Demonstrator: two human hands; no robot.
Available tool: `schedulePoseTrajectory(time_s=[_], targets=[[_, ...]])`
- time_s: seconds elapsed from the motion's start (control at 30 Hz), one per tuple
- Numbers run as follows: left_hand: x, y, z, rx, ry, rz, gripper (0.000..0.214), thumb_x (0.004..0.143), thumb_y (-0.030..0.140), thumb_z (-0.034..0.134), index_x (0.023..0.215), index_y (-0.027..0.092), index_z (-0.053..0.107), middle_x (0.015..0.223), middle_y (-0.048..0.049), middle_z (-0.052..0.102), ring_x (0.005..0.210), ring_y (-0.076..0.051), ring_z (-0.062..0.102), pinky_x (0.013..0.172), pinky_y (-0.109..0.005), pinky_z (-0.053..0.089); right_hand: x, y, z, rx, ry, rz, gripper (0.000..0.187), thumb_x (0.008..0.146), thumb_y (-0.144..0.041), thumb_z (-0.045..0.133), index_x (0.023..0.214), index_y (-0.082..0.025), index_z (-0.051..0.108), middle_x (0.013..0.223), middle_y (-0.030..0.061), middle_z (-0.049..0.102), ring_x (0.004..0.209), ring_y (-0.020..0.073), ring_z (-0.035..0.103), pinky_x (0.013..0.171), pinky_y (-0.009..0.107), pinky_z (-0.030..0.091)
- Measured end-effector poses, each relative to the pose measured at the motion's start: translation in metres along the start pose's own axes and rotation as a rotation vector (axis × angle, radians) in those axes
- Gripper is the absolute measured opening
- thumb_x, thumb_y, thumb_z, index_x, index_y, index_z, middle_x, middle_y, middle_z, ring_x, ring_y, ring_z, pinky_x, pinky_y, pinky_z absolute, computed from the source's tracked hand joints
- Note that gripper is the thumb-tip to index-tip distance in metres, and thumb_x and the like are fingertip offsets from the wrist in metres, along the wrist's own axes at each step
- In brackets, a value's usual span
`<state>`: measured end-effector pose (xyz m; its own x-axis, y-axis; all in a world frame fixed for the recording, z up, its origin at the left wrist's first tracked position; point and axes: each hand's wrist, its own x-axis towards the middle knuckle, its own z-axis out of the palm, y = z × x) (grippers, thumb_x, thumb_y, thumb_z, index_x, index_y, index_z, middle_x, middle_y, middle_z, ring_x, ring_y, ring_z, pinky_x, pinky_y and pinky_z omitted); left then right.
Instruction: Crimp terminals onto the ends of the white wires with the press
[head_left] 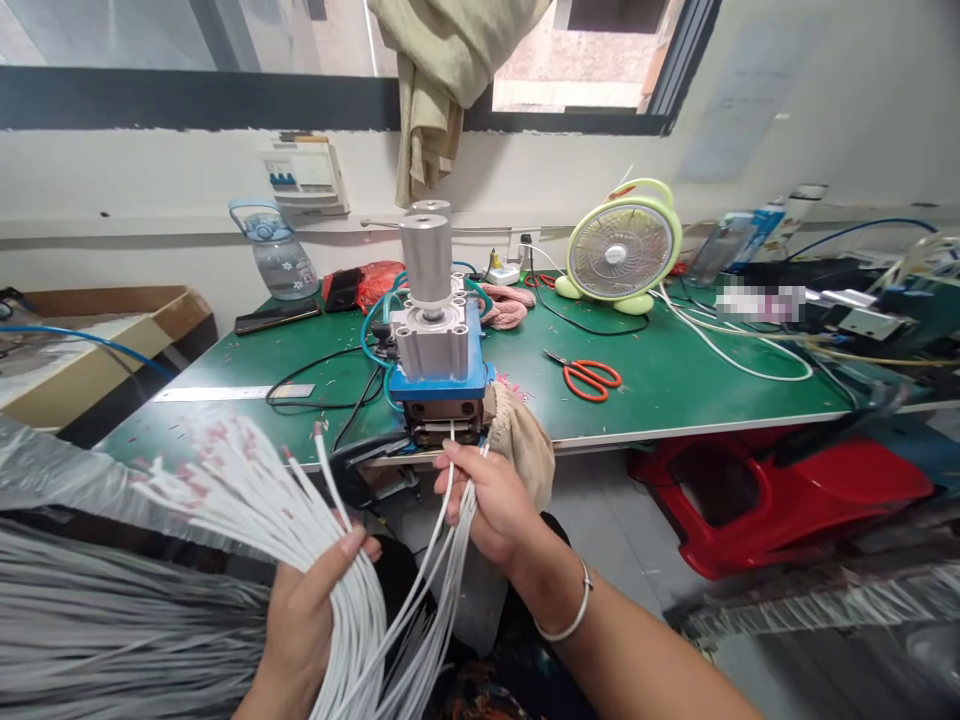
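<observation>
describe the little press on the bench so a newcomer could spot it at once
Start at the green-topped workbench under the window. At its front edge, above the right hand pinching thin white wires, stands a small metal press on a blue plate. Only it carries an upright silver cylinder.

Wires white, tips red. Table green, dotted with red and white specks. Press: blue plate, silver cylinder, pale grey block. Hose teal. Cable black. Scissors: orange-red handles. Fan: lime-yellow frame, white grille. Stool red. Bottle clear, blue lid and strap, white snowflake print. Cloth beige. Box brown. Bangle silver-white. Bag red.
</observation>
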<state>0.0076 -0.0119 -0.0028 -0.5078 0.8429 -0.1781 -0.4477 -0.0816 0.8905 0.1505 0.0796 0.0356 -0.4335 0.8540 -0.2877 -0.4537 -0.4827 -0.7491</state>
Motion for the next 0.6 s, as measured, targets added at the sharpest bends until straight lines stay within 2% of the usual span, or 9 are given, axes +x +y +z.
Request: schedulePoseTrajectory(time_s=[0.1, 0.3, 0.43, 0.6], targets=[[0.006, 0.008, -0.002, -0.093, 0.022, 0.018, 0.021, 0.061, 0.019, 0.071, 0.079, 0.017, 0.060, 0.063, 0.0036, 0.062, 0.055, -0.011, 0.058, 0.060, -0.023, 0.049, 0.002, -0.006, 0.004, 0.070, 0.058, 0.020, 0.023, 0.070, -0.033, 0.063, 0.063, -0.012, 0.059, 0.045, -0.0011, 0.055, 0.029, 0.0059, 0.042, 0.031, 0.018, 0.032], [0.009, 0.009, 0.001, -0.129, 0.137, -0.212, 0.032, 0.053, 0.019, 0.075, 0.082, 0.017, 0.061, 0.063, 0.0017, 0.067, 0.056, -0.014, 0.063, 0.058, -0.025, 0.052, 0.004, 0.001, -0.002, -0.043, 0.025, -0.118, 0.026, 0.068, -0.037, 0.067, 0.065, -0.012, 0.059, 0.046, -0.0024, 0.055, 0.031, 0.0043, 0.040, 0.032, 0.018, 0.029], [0.002, 0.004, 0.007, -0.032, 0.089, -0.251, 0.035, 0.050, 0.017, 0.078, 0.078, 0.018, 0.058, 0.060, 0.0029, 0.065, 0.055, -0.014, 0.062, 0.057, -0.024, 0.050, -0.003, 0.006, -0.011, -0.260, 0.001, -0.196, 0.028, 0.068, -0.039, 0.068, 0.061, -0.013, 0.060, 0.046, -0.0014, 0.055, 0.033, 0.0044, 0.038, 0.035, 0.020, 0.026], [-0.004, 0.003, 0.011, 0.055, -0.054, -0.173, 0.033, 0.048, 0.020, 0.079, 0.069, 0.017, 0.053, 0.053, 0.0044, 0.058, 0.049, -0.013, 0.056, 0.051, -0.024, 0.044, -0.010, 0.006, -0.016, -0.445, -0.054, -0.158, 0.033, 0.071, -0.044, 0.064, 0.054, -0.016, 0.060, 0.039, -0.0013, 0.048, 0.034, 0.0066, 0.036, 0.039, 0.023, 0.025]])
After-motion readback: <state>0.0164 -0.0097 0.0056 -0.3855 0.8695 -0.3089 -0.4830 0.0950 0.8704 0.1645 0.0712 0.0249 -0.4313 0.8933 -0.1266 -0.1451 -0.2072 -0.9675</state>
